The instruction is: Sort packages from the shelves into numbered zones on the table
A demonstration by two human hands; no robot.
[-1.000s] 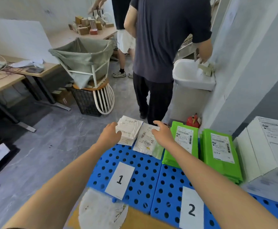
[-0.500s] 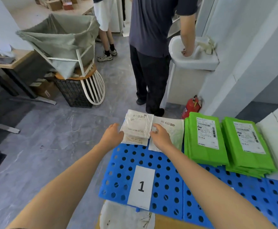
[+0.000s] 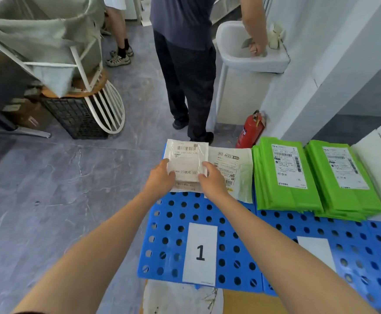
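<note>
While left hand (image 3: 160,177) and right hand (image 3: 212,180) each pinch its near edge, white packet (image 3: 186,162) lies on a small pile at the far end of zone 1 (image 3: 200,252) | sorted: green stacks (image 3: 284,177) alongside | shelves unseen, so remainder unknown

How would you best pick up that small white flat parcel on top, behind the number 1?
By its near corners, from the near side, one hand each. The small white flat parcel lies flat on another white parcel, so only edges offer purchase; the left hand and right hand grip there.
</note>
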